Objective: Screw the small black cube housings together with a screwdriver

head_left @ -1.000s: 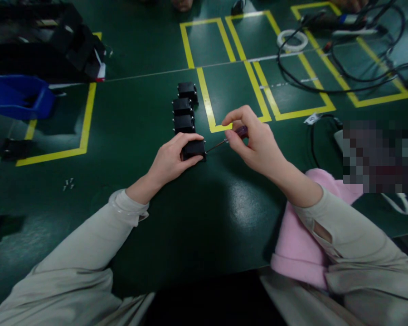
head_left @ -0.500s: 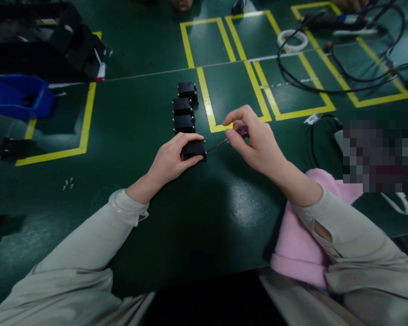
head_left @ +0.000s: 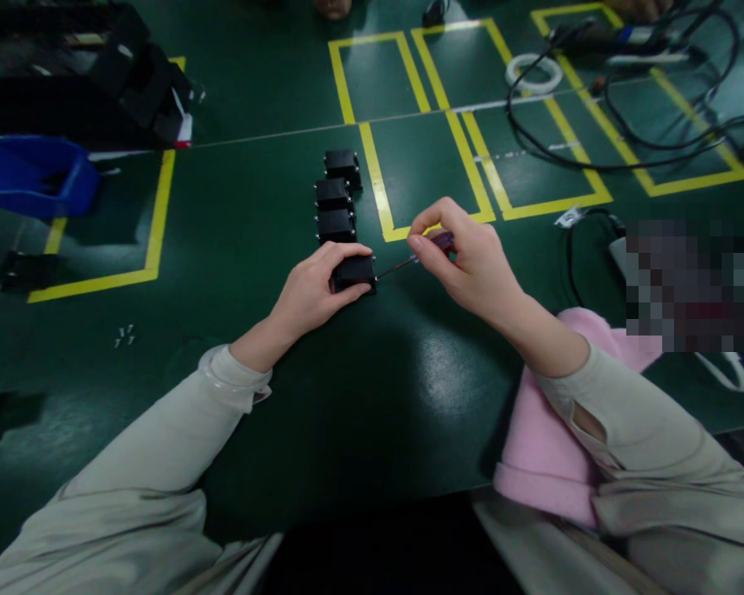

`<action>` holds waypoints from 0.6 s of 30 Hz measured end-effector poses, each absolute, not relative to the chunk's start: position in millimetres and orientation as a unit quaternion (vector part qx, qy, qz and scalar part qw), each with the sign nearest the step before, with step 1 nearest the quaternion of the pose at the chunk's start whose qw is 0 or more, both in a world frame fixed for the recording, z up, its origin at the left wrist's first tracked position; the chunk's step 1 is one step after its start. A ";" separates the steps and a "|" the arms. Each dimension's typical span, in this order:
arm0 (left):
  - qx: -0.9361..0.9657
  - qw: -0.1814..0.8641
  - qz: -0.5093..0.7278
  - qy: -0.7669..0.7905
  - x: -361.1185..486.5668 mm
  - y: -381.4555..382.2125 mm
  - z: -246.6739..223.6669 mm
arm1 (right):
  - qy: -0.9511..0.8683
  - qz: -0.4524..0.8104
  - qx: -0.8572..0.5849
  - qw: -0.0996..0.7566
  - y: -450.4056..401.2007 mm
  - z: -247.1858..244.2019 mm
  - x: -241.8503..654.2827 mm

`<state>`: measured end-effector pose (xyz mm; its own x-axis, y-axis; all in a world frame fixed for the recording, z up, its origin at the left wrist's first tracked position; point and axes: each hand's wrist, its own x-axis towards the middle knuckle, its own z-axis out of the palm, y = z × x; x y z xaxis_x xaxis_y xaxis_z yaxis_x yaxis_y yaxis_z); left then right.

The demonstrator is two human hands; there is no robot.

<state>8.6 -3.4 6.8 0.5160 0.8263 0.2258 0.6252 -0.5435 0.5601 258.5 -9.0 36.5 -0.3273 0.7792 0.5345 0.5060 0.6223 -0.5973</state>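
Observation:
On the green table, my left hand (head_left: 313, 285) grips a small black block (head_left: 355, 269) between thumb and fingers. My right hand (head_left: 465, 252) is closed on the dark purple handle of a screwdriver (head_left: 398, 266). The thin shaft slants down to the left, its tip at a small screw on the block's right side. Just beyond my left hand, similar black blocks (head_left: 335, 192) with screws at their ends stand in a row. My palm hides part of the held block.
Several loose screws (head_left: 125, 335) lie at the left, below a blue bin (head_left: 35, 175). A pink cloth (head_left: 546, 446) sits under my right forearm. Black cables (head_left: 533, 149) and a white ring (head_left: 533, 74) are at the back right. Another person's hand (head_left: 333, 8) shows at the far edge.
The fingers of my right hand have shifted slightly around the screwdriver handle, the index finger curling closer to the thumb. My left hand and the block have stayed put.

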 end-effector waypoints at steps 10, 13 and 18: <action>0.844 0.211 0.238 0.431 8.4 -3.2 7.2 | -0.799 0.170 -0.406 0.410 -10.8 38.9 257.5; 0.843 0.213 0.235 0.434 8.5 -3.6 7.5 | -0.799 0.169 -0.403 0.413 -11.2 38.9 257.3; 0.842 0.212 0.233 0.437 8.7 -3.8 8.2 | -0.800 0.174 -0.407 0.405 -11.3 40.3 257.3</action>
